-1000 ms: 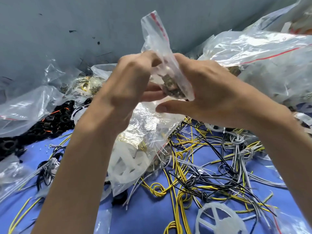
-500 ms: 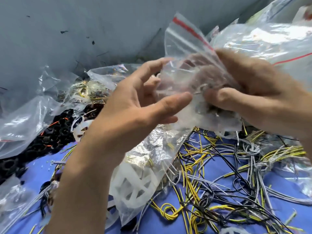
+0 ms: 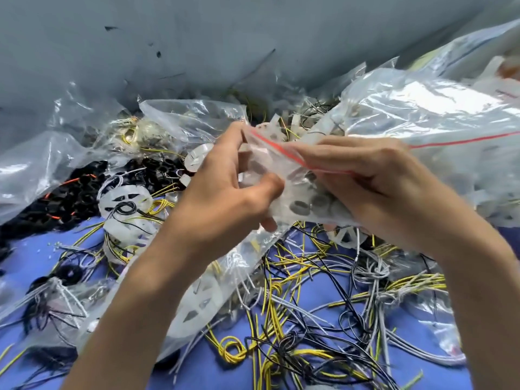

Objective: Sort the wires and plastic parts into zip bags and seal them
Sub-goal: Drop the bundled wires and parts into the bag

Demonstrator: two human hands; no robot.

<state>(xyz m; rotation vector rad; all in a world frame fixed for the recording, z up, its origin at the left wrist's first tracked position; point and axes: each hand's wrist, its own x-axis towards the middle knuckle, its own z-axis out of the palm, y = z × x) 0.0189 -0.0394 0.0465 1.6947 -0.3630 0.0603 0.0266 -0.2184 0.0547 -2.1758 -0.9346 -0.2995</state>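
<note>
Sealing looks like the step in hand: left hand (image 3: 233, 198) and right hand (image 3: 365, 187) both pinch the small clear red-striped zip bag (image 3: 295, 190) of dark rings above the blue counter (image 3: 28, 257) — next, fingertips should run firmly along its strip.

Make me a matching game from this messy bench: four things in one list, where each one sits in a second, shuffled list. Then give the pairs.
Things
1. small zip bag
2. black plastic rings
3. yellow wire coil
4. large red-striped bag

Places
A. on the blue surface, near the bottom edge
B. pinched between the left hand and the right hand
C. heaped at the left, partly under clear plastic
D. upper right, beyond the right hand

Pairs: 1-B, 2-C, 3-A, 4-D
</note>
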